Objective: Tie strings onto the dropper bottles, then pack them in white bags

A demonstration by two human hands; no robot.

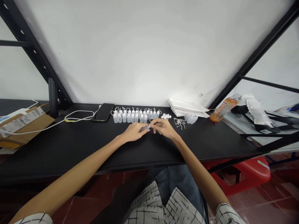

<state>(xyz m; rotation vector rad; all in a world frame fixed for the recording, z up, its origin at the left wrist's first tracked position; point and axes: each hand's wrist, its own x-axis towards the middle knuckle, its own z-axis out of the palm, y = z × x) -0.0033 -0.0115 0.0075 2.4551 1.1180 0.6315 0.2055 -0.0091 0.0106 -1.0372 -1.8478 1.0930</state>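
The left hand (134, 131) is closed around a small translucent dropper bottle (145, 127), held nearly level just above the black tabletop (70, 149). The right hand (163, 128) pinches at the bottle's tip with its fingers curled. Just beyond the hands stand rows of capped bottles (133, 116). To their right lie small white caps (165, 116) and loose white cords (179, 123); a phone (103, 112) lies to their left.

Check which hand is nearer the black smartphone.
Left. The left hand is to the smartphone's right and nearer the table's front edge. The right hand is farther along on the same side, beyond the left hand.
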